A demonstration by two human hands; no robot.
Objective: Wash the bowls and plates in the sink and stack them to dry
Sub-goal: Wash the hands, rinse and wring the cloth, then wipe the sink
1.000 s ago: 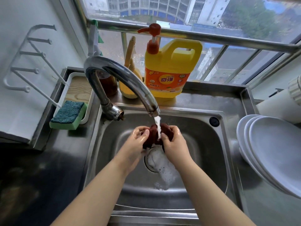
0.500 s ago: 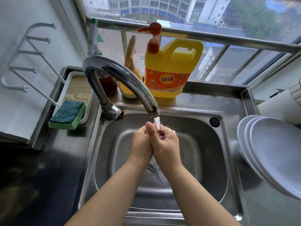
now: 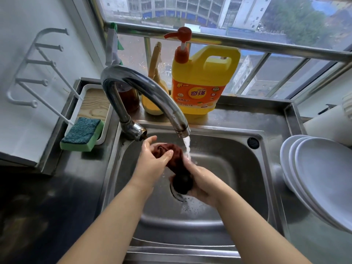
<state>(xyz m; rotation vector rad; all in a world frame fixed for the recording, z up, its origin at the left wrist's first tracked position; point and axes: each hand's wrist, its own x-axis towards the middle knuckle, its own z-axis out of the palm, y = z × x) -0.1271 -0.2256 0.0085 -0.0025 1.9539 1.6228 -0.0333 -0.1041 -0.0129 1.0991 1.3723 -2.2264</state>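
A dark red cloth (image 3: 176,162) is twisted into a roll over the steel sink (image 3: 228,187). My left hand (image 3: 152,164) grips its upper end, thumb and fingers curled round it. My right hand (image 3: 202,185) grips the lower end above the drain. Water (image 3: 187,147) runs from the curved tap (image 3: 144,92) just past the cloth. Several white plates (image 3: 320,180) lean stacked on the counter right of the sink. No dish is visible in the sink.
A yellow detergent jug (image 3: 202,80) with a red pump stands behind the sink. A green and blue sponge (image 3: 82,134) lies on a white tray (image 3: 91,103) at the left. A white wire rack (image 3: 34,67) hangs on the left wall. A window is behind.
Half a second ago both hands were pressed together under the stream. Now they have pulled apart, the left up, the right down, with the cloth stretched and twisted between them.
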